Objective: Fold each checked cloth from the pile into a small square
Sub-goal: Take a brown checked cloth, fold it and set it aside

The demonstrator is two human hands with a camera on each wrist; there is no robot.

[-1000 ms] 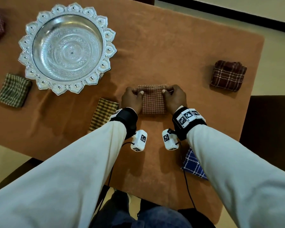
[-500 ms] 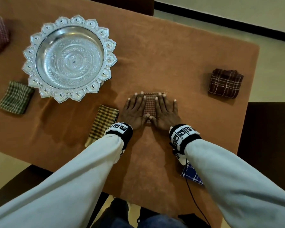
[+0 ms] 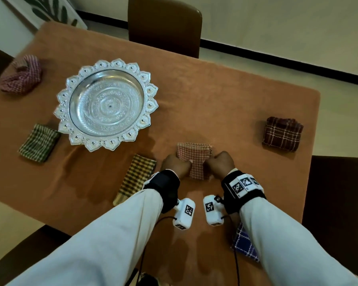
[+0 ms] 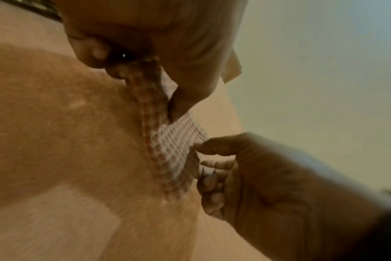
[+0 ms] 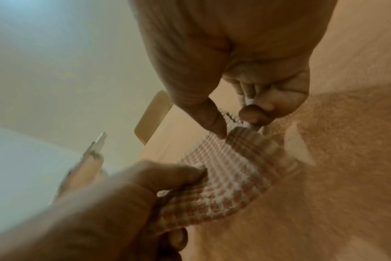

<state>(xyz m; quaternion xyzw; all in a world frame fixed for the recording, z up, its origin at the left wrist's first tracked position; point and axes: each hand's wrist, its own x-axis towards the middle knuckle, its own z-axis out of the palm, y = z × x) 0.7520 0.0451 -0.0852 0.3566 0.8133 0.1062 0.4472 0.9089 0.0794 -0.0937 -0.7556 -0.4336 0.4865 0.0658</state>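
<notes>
Both hands, left [image 3: 175, 166] and right [image 3: 221, 163], curl into pinching grips side by side.

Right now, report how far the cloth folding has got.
Done: folded squares lie around the table, like the green cloth and the maroon cloth. In hand: the left hand and right hand pinch the red checked cloth. Left: the crumpled red cloth beyond the silver tray.

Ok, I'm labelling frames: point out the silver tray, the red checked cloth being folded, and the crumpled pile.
silver tray [image 3: 106, 104], head view, engraved centre.
red checked cloth [image 3: 194, 153], head view, top face.
crumpled pile [image 3: 21, 76], head view, middle.
</notes>
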